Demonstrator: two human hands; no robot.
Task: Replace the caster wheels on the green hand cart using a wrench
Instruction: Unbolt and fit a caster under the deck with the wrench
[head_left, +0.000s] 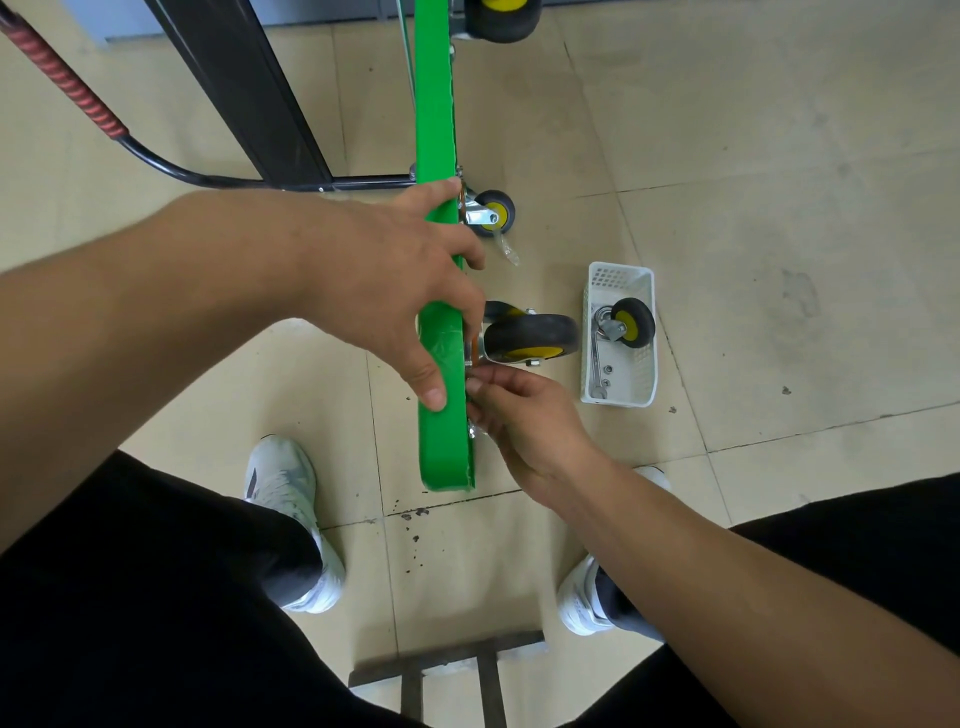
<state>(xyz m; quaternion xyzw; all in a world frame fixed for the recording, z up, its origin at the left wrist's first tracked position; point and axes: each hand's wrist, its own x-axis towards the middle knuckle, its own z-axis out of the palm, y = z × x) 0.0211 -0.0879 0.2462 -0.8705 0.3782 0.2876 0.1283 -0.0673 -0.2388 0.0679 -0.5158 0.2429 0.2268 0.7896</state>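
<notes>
Cart deck (441, 441) stands on edge on the floor (779, 156), running near to far at centre. On its right face: near caster (530, 338), second caster (496, 213) farther back. Basket (618, 275) sits on the floor just right of the near caster. In it: spare caster (631, 322), wrench (596, 358), nuts (607, 370). Left hand (384, 270) lies over the deck's top edge. Right hand (524, 415) is right of the deck, fingertips at the near caster's mount.
</notes>
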